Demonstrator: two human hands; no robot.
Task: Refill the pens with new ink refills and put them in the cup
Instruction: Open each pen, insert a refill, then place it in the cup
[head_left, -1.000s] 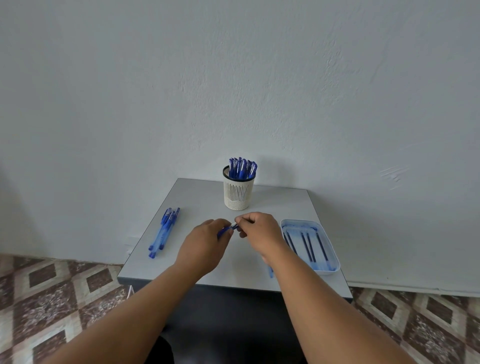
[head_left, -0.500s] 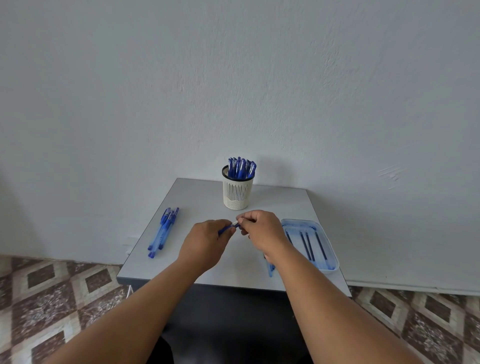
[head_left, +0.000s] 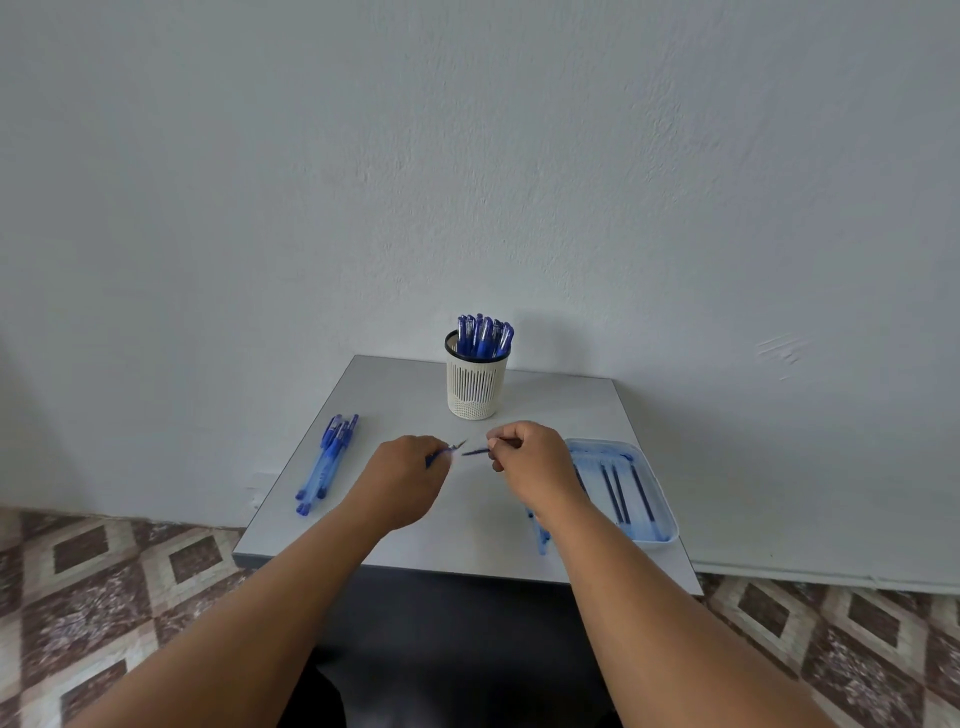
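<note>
1. Blue pen barrel (head_left: 439, 455) sits in my left hand (head_left: 402, 480), grip curled around it above the surface (head_left: 415, 395).
2. My right hand (head_left: 530, 460) pinches a thin dark piece (head_left: 475, 452), probably the refill, just apart from the barrel's mouth.
3. I'd steady the barrel and feed the piece straight; skewing risks bending it.
4. Cup (head_left: 475, 382) stands beyond, already holding pens.

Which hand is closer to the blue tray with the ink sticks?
Right. The right hand hovers just beside the tray's near-left edge, gripping a small pen part. The left hand is farther away, over the middle of the table.
</note>
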